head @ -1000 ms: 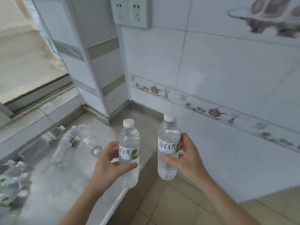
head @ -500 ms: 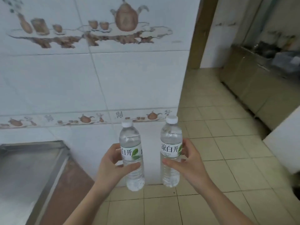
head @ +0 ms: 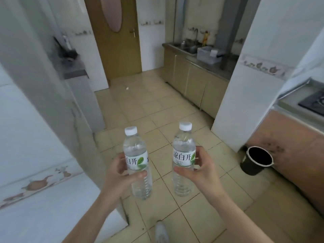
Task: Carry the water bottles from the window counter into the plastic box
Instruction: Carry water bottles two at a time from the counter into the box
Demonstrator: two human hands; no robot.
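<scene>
Two water bottles are held upright in front of the person, one in each hand, above the tan tiled floor (head: pixel 140 106). The left bottle (head: pixel 136 163) has a white cap and a white label with a green leaf; the left hand (head: pixel 121 179) wraps around its middle, thumb across the front below the label and fingers (head: pixel 120 161) curled behind. The right bottle (head: pixel 183 158), the same kind, sits a little higher; the right hand (head: pixel 199 174) grips it from the right side, thumb across the front under the label, the other fingers closed around the back. The two bottles are apart, not touching, both clear and filled with water.

Far ahead on the right, a clear plastic box (head: pixel 209 54) rests on a dark surface (head: pixel 219 67) over yellowish cabinets, just beside a metal sink (head: pixel 187 47). A brown door (head: pixel 114 35) stands at the far end of the room. On the floor to the right sits a dark bin (head: pixel 254 160) against a brown cabinet front. A stove burner (head: pixel 313 102) shows at the right edge. White tiled walls with teapot borders flank both sides. A white shoe (head: pixel 161 233) shows at the bottom edge.
</scene>
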